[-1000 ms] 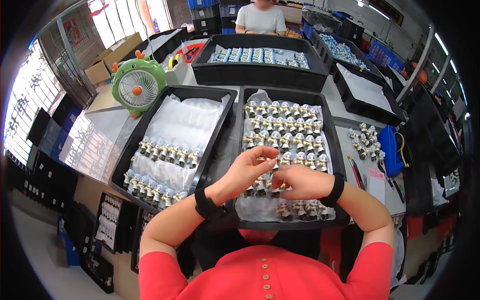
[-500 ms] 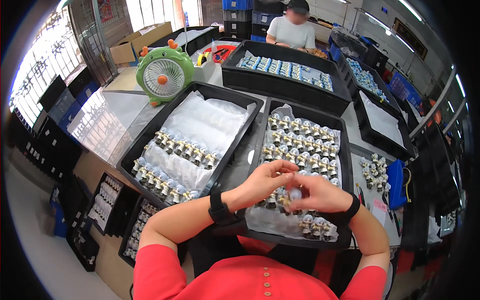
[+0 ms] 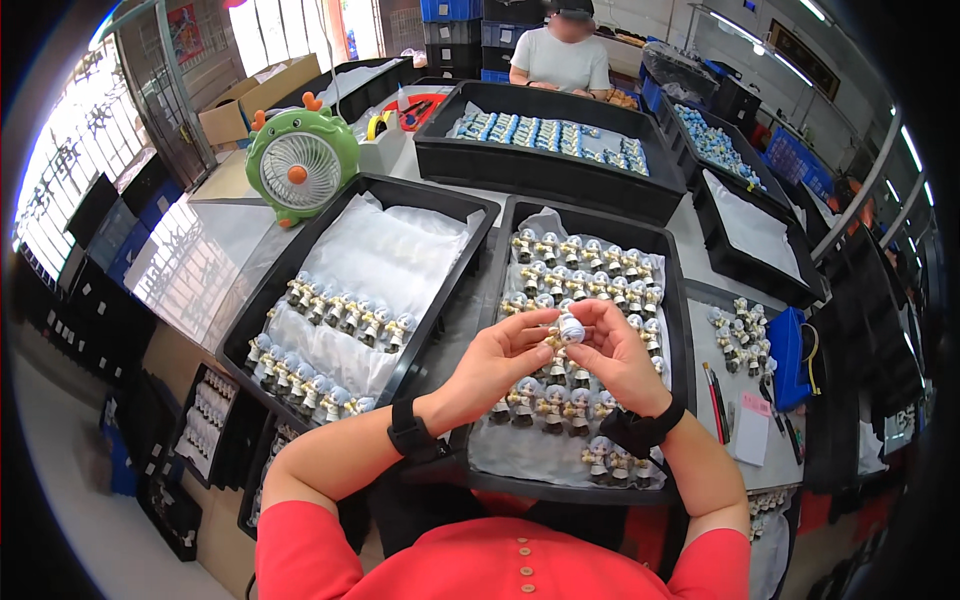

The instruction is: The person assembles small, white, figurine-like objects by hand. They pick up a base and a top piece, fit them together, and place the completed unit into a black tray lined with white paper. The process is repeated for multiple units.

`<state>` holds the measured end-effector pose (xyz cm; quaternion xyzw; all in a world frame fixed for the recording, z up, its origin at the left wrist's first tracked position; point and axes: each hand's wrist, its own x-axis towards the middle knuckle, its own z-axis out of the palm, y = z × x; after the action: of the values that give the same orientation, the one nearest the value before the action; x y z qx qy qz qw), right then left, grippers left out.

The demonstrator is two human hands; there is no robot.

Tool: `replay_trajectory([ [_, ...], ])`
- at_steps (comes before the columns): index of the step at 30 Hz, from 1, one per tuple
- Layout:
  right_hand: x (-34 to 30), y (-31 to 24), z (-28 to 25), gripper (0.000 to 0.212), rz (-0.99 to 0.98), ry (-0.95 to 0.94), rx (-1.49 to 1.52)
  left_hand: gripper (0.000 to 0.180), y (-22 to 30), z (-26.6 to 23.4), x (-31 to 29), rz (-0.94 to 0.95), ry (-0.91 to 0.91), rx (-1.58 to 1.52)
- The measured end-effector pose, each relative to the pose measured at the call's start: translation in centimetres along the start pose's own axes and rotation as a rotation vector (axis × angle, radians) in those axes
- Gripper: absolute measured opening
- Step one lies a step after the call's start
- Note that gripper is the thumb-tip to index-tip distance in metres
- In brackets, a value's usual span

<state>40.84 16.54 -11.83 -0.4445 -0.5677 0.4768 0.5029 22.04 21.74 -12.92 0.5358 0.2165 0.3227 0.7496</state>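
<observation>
Above the right-hand black tray [image 3: 684, 300], I hold a small white-haired figurine [image 3: 571, 328] at my fingertips. My left hand [image 3: 492, 365] pinches it from the left, thumb and fingers closed around its side. From the right, the thumb and fingers of my right hand [image 3: 625, 365] grip it too. Its lower part is partly covered by my thumbs. Beneath my hands, rows of similar figurines [image 3: 555, 405] stand on white sheeting in the tray. A short row of several more [image 3: 618, 462] is near the tray's front edge.
Left of it, another black tray [image 3: 232, 345] holds two rows of figurines on white sheets. A green fan [image 3: 300, 165] stands behind that. Loose figurines [image 3: 738, 335], pens [image 3: 716, 400] and a blue bin [image 3: 790, 360] lie at right. Across the table sits a person [image 3: 562, 60].
The figurine, blurred in my right hand before, is now held steady between both hands. My hands have come together around it, and the whole view has shifted slightly.
</observation>
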Motion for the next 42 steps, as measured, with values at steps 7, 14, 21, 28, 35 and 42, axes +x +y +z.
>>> replay_trajectory([
  [7,-0.1,0.0,0.1,0.035,0.02,0.006,-0.019,0.042,-0.1,-0.1,-0.1,-0.005,0.025,-0.005],
  [14,0.0,0.7,-0.1,0.029,0.049,0.021,0.045,0.037,-0.7,-0.3,-0.1,-0.057,0.018,-0.07],
  [21,-0.1,0.4,-0.2,0.023,0.051,0.04,0.005,0.038,0.1,0.0,-0.5,-0.084,0.001,-0.027],
  [28,0.1,0.5,-0.2,0.022,0.051,0.092,-0.013,0.037,0.3,0.2,-0.6,-0.117,-0.004,-0.11],
  [35,0.1,0.1,-0.1,0.022,0.058,0.091,-0.004,0.037,0.4,0.1,-0.7,-0.136,-0.015,-0.183],
  [42,0.0,0.3,-0.3,0.022,0.065,0.097,-0.009,0.036,0.1,0.2,-0.5,-0.163,-0.01,-0.21],
])
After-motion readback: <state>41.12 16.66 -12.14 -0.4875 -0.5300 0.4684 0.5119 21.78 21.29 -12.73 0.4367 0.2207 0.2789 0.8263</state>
